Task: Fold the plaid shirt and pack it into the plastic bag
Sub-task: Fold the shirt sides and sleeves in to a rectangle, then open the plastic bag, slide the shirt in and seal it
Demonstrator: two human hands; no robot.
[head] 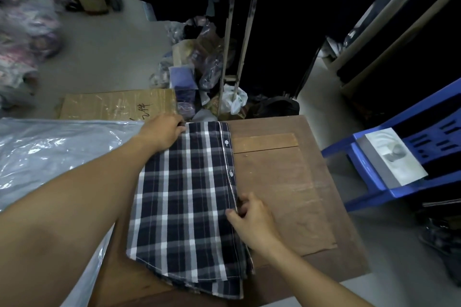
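Observation:
A dark blue and white plaid shirt (pixel 189 202) lies folded lengthwise on a brown wooden table (pixel 287 182), its button placket along the right edge. My left hand (pixel 164 132) presses on the shirt's far left corner, fingers curled at the edge. At the middle of the right edge, my right hand (pixel 249 217) pinches the button placket between thumb and fingers. A clear plastic bag (pixel 45 154) lies flat to the left of the shirt, partly under my left forearm.
A cardboard sheet (pixel 114 104) lies beyond the bag. Bagged clothes (pixel 199 62) are piled on the floor behind the table, by a metal rack (pixel 237 32). A blue plastic chair (pixel 399 157) with a grey box (pixel 389 157) stands to the right.

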